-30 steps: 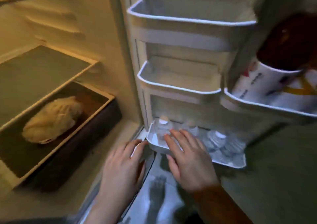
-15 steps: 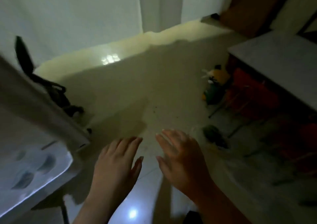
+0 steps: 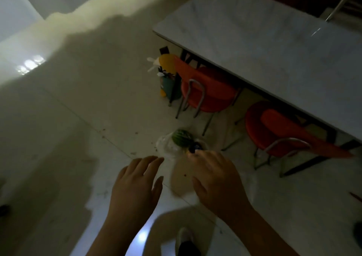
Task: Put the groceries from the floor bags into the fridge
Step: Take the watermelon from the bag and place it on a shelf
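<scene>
Just ahead of the empty, spread left hand (image 3: 137, 185) and right hand (image 3: 213, 179) lies a clear plastic floor bag (image 3: 168, 148) holding a round green striped melon (image 3: 181, 139), not yet lifted. By my judgement, fridge loading remains unfinished. 2 orange metal-legged chairs (image 3: 207, 91) crowd the right; bare pale tiled floor (image 3: 78, 118) lies left.

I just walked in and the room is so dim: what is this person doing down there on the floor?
A person is reaching both bare hands down toward a clear plastic bag lying on the pale tiled floor. A round green striped melon-like fruit shows in it. The left hand and the right hand are open and hold nothing; the right one is nearest the bag. Beside them, orange chairs sit under a grey marble-look table.
</scene>
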